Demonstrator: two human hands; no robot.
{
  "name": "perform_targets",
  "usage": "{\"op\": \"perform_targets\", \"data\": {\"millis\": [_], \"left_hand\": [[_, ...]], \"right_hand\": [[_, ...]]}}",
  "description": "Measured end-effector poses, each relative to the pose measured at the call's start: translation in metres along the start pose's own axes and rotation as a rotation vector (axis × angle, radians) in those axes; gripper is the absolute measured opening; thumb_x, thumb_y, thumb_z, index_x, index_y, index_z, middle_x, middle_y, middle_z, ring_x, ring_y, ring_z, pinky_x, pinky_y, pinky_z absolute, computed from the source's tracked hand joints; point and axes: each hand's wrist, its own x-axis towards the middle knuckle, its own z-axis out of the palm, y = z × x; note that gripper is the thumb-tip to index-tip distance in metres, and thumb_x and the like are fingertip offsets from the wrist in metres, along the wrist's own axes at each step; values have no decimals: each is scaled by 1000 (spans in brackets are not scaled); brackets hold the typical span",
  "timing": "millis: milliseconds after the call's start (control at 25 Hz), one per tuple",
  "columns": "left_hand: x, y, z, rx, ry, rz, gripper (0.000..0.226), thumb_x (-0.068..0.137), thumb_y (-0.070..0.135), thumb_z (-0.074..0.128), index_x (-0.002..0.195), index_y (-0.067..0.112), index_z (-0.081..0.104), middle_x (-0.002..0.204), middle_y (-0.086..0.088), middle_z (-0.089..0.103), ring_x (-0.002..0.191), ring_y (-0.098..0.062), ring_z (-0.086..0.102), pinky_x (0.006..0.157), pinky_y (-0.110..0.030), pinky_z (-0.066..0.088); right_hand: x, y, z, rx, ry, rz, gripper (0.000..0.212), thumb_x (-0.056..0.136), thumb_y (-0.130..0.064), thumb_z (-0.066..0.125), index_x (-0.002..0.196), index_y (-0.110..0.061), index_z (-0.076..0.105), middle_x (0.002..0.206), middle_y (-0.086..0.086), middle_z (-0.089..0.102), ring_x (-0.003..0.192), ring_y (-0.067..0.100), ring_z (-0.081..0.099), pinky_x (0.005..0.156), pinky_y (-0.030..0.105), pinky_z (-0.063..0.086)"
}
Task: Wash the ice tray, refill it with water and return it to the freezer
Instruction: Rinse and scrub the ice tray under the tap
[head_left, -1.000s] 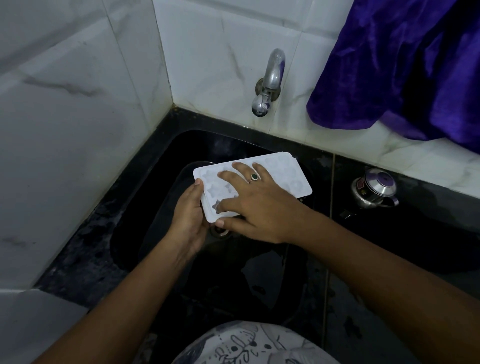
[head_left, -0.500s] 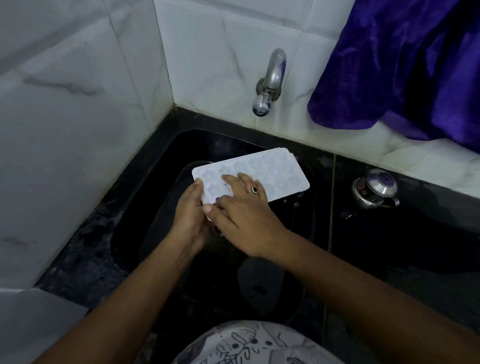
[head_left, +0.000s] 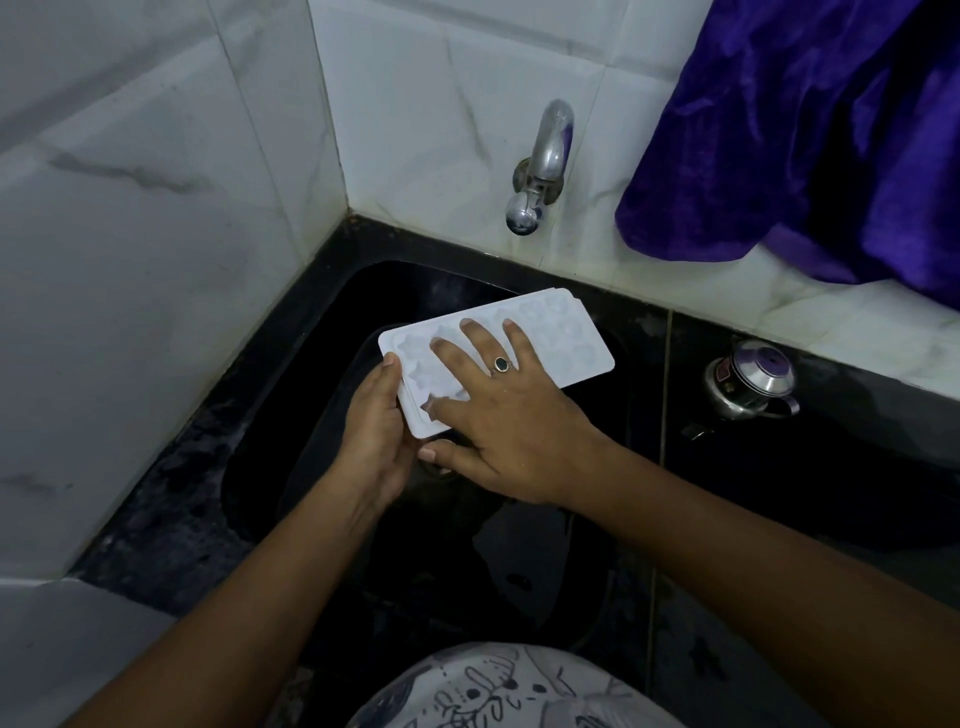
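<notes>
A white ice tray with shaped moulds is held level over the black sink, below and left of the steel tap. My left hand grips the tray's near left end, thumb on the rim and fingers underneath. My right hand, wearing a ring, lies on top of the tray with straight, spread fingers across the moulds and its thumb under the near edge. No water runs from the tap.
White marble-look tiles form a corner wall at the left and back. A purple cloth hangs at the upper right. A small steel pot with a lid stands on the black counter right of the sink.
My right hand slid back toward me over the tray's left part, then forward again with the fingers spread. The tray stays in my left hand's grip, shifting slightly.
</notes>
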Motion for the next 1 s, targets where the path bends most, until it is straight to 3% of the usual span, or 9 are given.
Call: {"op": "perform_targets", "data": {"millis": [120, 280, 360, 480, 560, 680, 840, 1000], "left_hand": [[-3, -3, 0, 23, -7, -34, 46, 112, 46, 43, 134, 14, 68, 122, -12, 79, 99, -27, 81, 64, -36, 64], [-5, -7, -1, 21, -29, -40, 50, 114, 43, 37, 138, 9, 66, 127, -14, 77, 109, -28, 78, 70, -32, 65], [-5, -6, -2, 16, -30, -42, 50, 114, 42, 36, 139, 9, 64, 128, -14, 76, 112, -29, 77, 73, -33, 65], [-5, -5, -6, 10, -30, -64, 49, 114, 44, 38, 138, 10, 65, 126, -15, 77, 109, -30, 78, 71, -37, 66], [-4, -5, -9, 20, -28, -83, 50, 113, 46, 39, 137, 11, 66, 127, -15, 76, 111, -32, 77, 76, -41, 66], [1, -2, -16, 38, -20, -64, 49, 113, 45, 38, 135, 11, 66, 126, -14, 77, 114, -32, 76, 87, -45, 63], [12, 6, -40, 125, 36, -26, 45, 114, 45, 37, 126, 18, 70, 118, -7, 81, 104, -25, 80, 76, -40, 64], [22, 13, -61, 200, 79, -113, 37, 113, 41, 44, 121, 17, 72, 112, -8, 82, 95, -25, 81, 63, -38, 66]], "right_hand": [[0, -11, 3, 161, 43, 88, 63, 102, -67, 31, 103, -23, 77, 157, 11, 44, 149, 35, 31, 124, 62, 10], [5, -22, 6, 579, -100, 349, 68, 104, -65, 23, 88, -25, 77, 168, 3, 25, 157, 26, 8, 126, 55, 0], [1, -29, 11, 628, -81, 382, 70, 103, -67, 19, 91, -28, 76, 170, 4, 22, 158, 25, 5, 126, 56, 1], [-8, -24, 20, 377, 14, 197, 63, 103, -66, 24, 111, -29, 73, 164, 7, 33, 155, 34, 18, 125, 59, 9], [-14, -9, 26, 203, 44, 33, 52, 105, -62, 32, 134, -30, 62, 162, 8, 35, 153, 37, 24, 124, 61, 12], [-30, 17, 40, 102, 27, -83, 55, 108, -57, 32, 157, -33, 36, 168, 10, 26, 156, 37, 20, 125, 61, 13], [-65, 57, 51, 45, 37, 32, 61, 106, -52, 40, 162, -31, 27, 170, 9, 23, 158, 35, 17, 125, 59, 16], [-81, 77, 59, 272, 111, 223, 58, 98, -28, 64, 153, -22, 48, 162, 10, 40, 151, 34, 34, 118, 53, 36]]}}
